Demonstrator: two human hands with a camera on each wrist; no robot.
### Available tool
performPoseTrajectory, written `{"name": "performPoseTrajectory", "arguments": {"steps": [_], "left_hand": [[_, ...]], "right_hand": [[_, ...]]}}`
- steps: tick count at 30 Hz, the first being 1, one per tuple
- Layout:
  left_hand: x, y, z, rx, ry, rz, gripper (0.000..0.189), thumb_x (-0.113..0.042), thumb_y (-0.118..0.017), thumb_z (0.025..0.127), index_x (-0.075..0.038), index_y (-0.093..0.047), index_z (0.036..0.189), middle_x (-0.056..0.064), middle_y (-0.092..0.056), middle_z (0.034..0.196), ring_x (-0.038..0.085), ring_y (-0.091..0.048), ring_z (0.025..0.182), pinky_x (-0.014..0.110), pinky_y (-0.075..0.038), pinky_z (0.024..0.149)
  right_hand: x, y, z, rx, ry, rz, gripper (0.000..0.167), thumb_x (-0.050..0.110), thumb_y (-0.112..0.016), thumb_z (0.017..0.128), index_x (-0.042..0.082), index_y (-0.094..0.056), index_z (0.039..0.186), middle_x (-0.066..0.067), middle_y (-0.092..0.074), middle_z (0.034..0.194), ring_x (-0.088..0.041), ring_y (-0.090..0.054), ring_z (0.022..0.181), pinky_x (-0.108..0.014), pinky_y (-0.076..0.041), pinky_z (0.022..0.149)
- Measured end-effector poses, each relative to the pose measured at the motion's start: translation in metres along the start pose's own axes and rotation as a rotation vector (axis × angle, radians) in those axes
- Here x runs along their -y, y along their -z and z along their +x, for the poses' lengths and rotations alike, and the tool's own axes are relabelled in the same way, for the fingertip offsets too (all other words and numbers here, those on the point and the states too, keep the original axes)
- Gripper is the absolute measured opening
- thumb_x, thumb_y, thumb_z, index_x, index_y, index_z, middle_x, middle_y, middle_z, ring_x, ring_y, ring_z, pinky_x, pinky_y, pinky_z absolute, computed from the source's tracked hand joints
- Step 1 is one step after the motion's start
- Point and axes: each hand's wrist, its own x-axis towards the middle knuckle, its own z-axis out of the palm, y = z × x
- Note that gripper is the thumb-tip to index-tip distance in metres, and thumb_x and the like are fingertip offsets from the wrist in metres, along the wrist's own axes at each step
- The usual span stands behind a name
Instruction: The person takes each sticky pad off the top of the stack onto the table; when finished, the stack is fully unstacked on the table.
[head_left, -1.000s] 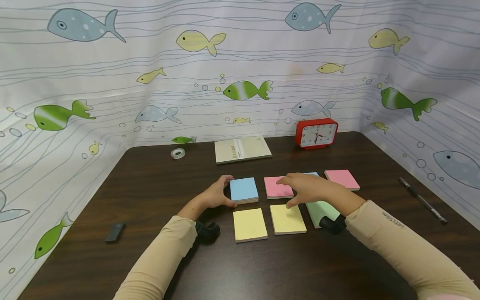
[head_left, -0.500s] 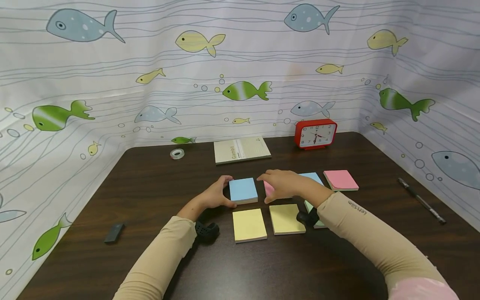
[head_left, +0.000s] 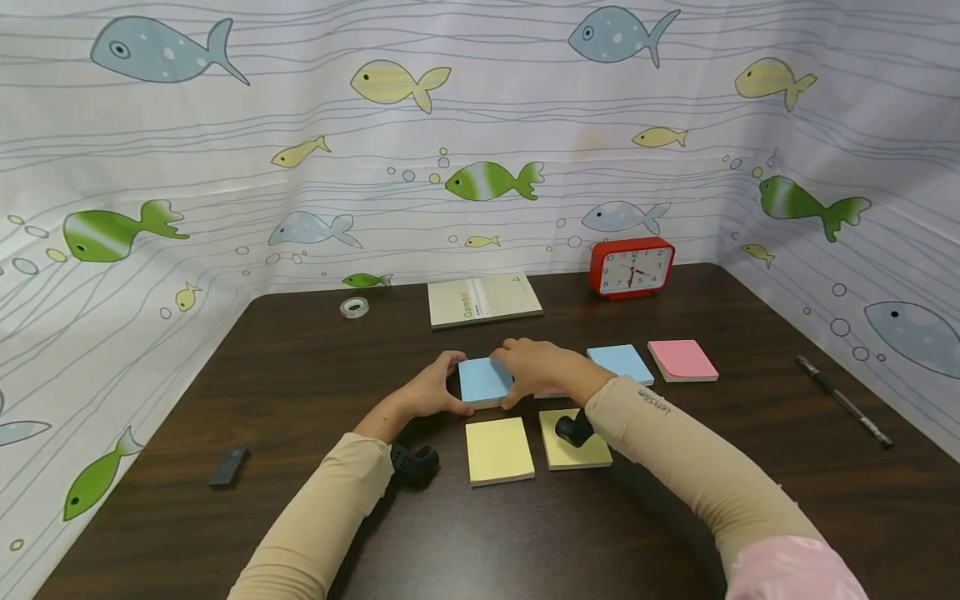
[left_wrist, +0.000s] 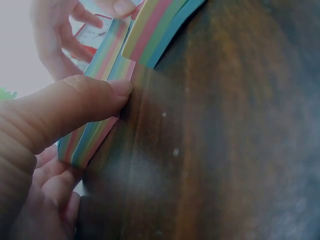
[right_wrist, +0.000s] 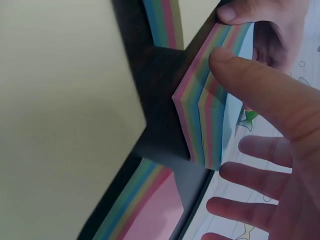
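Note:
A blue-topped stack of sticky notes [head_left: 482, 380] lies between the two hands; both wrist views show striped edges of two pads, one on the other. My left hand [head_left: 431, 388] grips its left side, thumb [left_wrist: 112, 92] on the near edge and fingers beyond. At its right side is my right hand [head_left: 542, 368]. The right thumb [right_wrist: 225, 57] meets the striped edge, while the other fingers are spread fairly straight; whether they touch the stack cannot be told. A pink pad [head_left: 551, 395] is mostly hidden under the right hand.
Two yellow pads [head_left: 500, 451] [head_left: 558, 454] lie in front. Blue [head_left: 621, 365] and pink [head_left: 683, 361] pads lie right. Behind are a tape roll [head_left: 354, 308], notebook [head_left: 483, 300] and red clock [head_left: 632, 267]. A pen [head_left: 843, 401] and dark block [head_left: 228, 467] lie at the sides.
My right hand has moved left across the pink pad to the blue-topped stack. Its sleeve now covers the green pad and uncovers the right blue pad. My left hand has stayed put.

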Motion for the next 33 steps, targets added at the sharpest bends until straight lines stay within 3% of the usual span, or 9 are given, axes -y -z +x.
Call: {"name": "performPoseTrajectory", "arguments": {"steps": [5, 11, 24, 33], "left_hand": [[0.0, 0.0, 0.0, 0.007, -0.001, -0.008, 0.086, -0.008, -0.079, 0.062, -0.002, -0.025, 0.129, 0.018, -0.025, 0.135, 0.029, -0.025, 0.124, 0.04, -0.025, 0.097], [-0.001, -0.001, 0.0, 0.01, 0.002, -0.009, 0.087, -0.008, -0.079, 0.062, -0.001, -0.025, 0.13, 0.019, -0.026, 0.135, 0.03, -0.025, 0.124, 0.04, -0.025, 0.097], [-0.001, 0.0, -0.001, 0.01, 0.003, -0.022, 0.088, -0.007, -0.078, 0.062, 0.001, -0.023, 0.13, 0.019, -0.025, 0.135, 0.029, -0.023, 0.125, 0.039, -0.025, 0.097], [0.0, -0.001, 0.001, 0.019, -0.018, -0.034, 0.089, -0.006, -0.077, 0.062, 0.001, -0.021, 0.13, 0.02, -0.026, 0.132, 0.031, -0.023, 0.125, 0.04, -0.024, 0.097]], "right_hand": [[-0.001, -0.006, 0.019, 0.038, -0.024, -0.047, 0.096, 0.06, -0.067, 0.061, 0.011, -0.031, 0.135, -0.008, -0.037, 0.127, -0.025, -0.037, 0.113, -0.041, -0.037, 0.085], [0.006, -0.003, 0.021, 0.089, -0.048, -0.036, 0.095, 0.056, -0.069, 0.062, 0.01, -0.03, 0.135, -0.006, -0.036, 0.13, -0.023, -0.036, 0.114, -0.038, -0.035, 0.088], [0.008, 0.001, 0.016, -0.057, -0.013, -0.128, 0.087, 0.059, -0.07, 0.056, 0.012, -0.045, 0.124, -0.001, -0.046, 0.109, -0.017, -0.043, 0.093, -0.034, -0.042, 0.073], [0.002, 0.005, 0.007, -0.106, -0.012, -0.117, 0.088, 0.062, -0.066, 0.057, 0.012, -0.044, 0.125, -0.001, -0.045, 0.109, -0.016, -0.044, 0.092, -0.032, -0.043, 0.069]]}}
